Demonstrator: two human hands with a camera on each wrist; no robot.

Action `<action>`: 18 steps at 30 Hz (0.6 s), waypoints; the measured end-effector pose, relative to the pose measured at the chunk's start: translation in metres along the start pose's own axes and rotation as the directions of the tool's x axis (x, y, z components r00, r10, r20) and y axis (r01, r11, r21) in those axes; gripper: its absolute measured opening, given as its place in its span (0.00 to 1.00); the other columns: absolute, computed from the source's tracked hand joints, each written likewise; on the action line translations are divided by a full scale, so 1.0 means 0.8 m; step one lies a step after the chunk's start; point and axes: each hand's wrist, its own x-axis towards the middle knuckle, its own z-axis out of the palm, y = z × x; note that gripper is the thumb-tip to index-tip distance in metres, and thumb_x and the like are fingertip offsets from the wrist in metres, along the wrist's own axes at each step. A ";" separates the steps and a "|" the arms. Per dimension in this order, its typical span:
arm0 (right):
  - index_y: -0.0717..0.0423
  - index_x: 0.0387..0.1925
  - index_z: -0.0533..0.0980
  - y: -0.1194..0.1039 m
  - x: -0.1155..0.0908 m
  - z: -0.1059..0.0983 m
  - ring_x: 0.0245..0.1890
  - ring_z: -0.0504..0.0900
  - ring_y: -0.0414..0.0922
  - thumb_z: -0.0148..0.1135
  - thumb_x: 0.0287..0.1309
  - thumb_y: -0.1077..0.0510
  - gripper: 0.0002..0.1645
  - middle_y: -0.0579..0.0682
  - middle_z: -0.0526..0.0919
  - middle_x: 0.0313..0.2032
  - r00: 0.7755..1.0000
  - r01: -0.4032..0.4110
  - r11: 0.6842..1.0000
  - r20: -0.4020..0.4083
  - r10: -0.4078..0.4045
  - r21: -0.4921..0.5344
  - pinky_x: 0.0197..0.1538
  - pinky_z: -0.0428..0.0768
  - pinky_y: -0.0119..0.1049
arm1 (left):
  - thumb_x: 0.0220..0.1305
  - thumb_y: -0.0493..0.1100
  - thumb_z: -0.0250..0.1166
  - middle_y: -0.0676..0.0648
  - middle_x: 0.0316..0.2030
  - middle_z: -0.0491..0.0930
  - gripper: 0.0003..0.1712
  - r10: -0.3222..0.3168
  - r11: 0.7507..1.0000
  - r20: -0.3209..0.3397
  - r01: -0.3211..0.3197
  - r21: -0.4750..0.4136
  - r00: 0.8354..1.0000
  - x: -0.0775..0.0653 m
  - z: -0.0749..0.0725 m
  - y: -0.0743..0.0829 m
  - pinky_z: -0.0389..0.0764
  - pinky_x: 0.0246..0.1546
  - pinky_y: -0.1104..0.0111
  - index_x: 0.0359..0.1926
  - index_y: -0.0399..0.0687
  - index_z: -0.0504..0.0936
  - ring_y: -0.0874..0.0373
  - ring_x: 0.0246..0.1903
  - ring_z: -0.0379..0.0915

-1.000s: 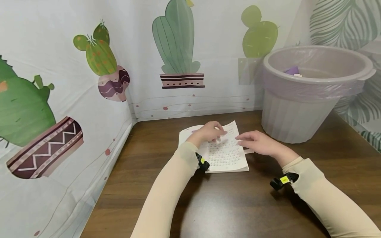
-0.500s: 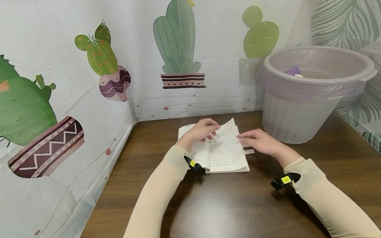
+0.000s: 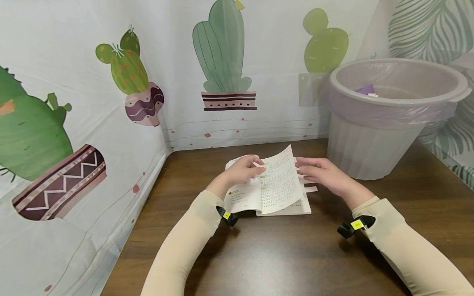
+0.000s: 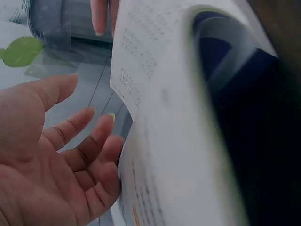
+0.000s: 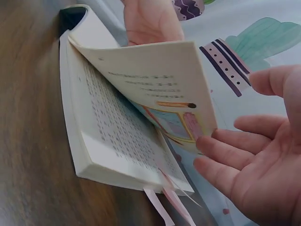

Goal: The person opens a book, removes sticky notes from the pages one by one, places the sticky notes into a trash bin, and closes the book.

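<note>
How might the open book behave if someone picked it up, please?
The open book may flop, since its left pages curve loosely. Its raised page looks thin, so it could crease easily. The pale strips seem limp and would probably dangle, as they trail past the book.

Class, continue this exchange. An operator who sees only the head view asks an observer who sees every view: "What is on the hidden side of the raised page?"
Observer: The right wrist view shows a coloured picture on that side of the raised page.
Operator: Is the left hand pinching anything?
Observer: No; the left wrist view shows its thumb apart from its fingers, with nothing between them.
Operator: What colour is the dark patch under the left pages?
Observer: Dark blue, in the left wrist view.
</note>
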 end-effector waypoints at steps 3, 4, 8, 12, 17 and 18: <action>0.66 0.78 0.55 0.000 0.001 0.002 0.70 0.72 0.62 0.54 0.77 0.51 0.39 0.67 0.65 0.74 0.999 -0.031 0.994 0.011 0.030 0.109 0.66 0.77 0.47 | 0.72 0.54 0.64 0.42 0.50 0.82 0.26 0.047 0.998 -0.012 -0.047 0.042 0.999 -0.011 0.000 -0.004 0.79 0.47 0.59 0.63 0.46 0.77 0.51 0.49 0.78; 0.66 0.78 0.54 0.000 0.002 0.003 0.70 0.73 0.62 0.54 0.77 0.50 0.40 0.67 0.65 0.74 0.999 -0.040 0.989 0.015 0.038 0.140 0.66 0.78 0.46 | 0.71 0.53 0.65 0.42 0.52 0.82 0.27 0.056 0.997 -0.012 -0.055 0.049 0.998 -0.014 0.001 -0.006 0.79 0.53 0.57 0.64 0.45 0.77 0.50 0.53 0.77; 0.65 0.80 0.48 -0.002 0.002 0.008 0.65 0.80 0.56 0.52 0.78 0.49 0.43 0.69 0.63 0.74 0.998 -0.055 0.978 0.034 0.050 0.202 0.64 0.80 0.45 | 0.71 0.52 0.66 0.41 0.67 0.75 0.28 0.075 0.995 -0.020 -0.074 0.070 0.997 -0.030 -0.001 -0.011 0.70 0.69 0.49 0.65 0.43 0.76 0.45 0.66 0.71; 0.62 0.80 0.48 -0.004 0.003 0.015 0.58 0.85 0.47 0.51 0.78 0.48 0.42 0.70 0.66 0.73 0.996 -0.087 0.969 0.044 0.079 0.230 0.60 0.82 0.40 | 0.70 0.50 0.67 0.44 0.75 0.66 0.28 0.099 0.989 -0.004 -0.098 0.111 0.995 -0.045 -0.004 -0.021 0.64 0.74 0.49 0.67 0.45 0.75 0.43 0.74 0.63; 0.62 0.80 0.49 -0.008 0.004 0.021 0.59 0.85 0.49 0.50 0.79 0.47 0.42 0.69 0.65 0.74 0.994 -0.105 0.967 0.051 0.095 0.233 0.62 0.81 0.44 | 0.69 0.49 0.68 0.46 0.73 0.67 0.31 0.122 0.979 0.035 -0.126 0.159 0.992 -0.063 -0.009 -0.032 0.61 0.76 0.50 0.69 0.47 0.73 0.47 0.77 0.58; 0.61 0.81 0.48 -0.010 0.005 0.022 0.61 0.84 0.52 0.50 0.79 0.46 0.42 0.69 0.63 0.74 0.994 -0.102 0.968 0.054 0.091 0.228 0.64 0.80 0.48 | 0.69 0.48 0.69 0.45 0.72 0.67 0.31 0.127 0.976 0.041 -0.133 0.172 0.991 -0.067 -0.011 -0.034 0.60 0.76 0.50 0.69 0.47 0.72 0.48 0.77 0.57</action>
